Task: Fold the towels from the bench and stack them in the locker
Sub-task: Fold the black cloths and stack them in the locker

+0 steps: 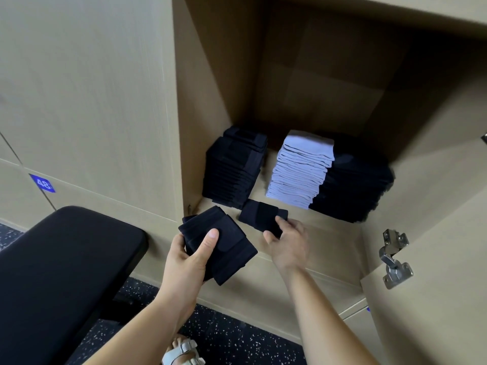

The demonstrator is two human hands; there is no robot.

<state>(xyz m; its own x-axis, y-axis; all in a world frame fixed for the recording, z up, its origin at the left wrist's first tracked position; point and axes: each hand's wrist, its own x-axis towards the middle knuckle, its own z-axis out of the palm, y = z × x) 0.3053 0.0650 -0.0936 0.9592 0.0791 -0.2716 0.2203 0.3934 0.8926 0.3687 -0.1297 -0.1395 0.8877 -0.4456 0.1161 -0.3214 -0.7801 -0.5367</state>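
Our left hand (184,259) gripped a small pile of folded dark towels (224,248) at the locker (324,248) lip, thumb clamped on top, probably as feed stock. Our right hand (288,242) pinched one folded towel (261,216) low on the shelf just in front of the stacks, likely staging it for one. Left dark stack (234,169), pale stack (300,169) and right dark stack (353,188) filled the back; bench (66,259) sat left, door hinge (395,259) right, neither in the reach path.

We read one marking only: "48", white on a blue tag (42,183) on the locker front (87,101), up-left and well apart from the left hand (184,256) gripping dark towels (226,243).
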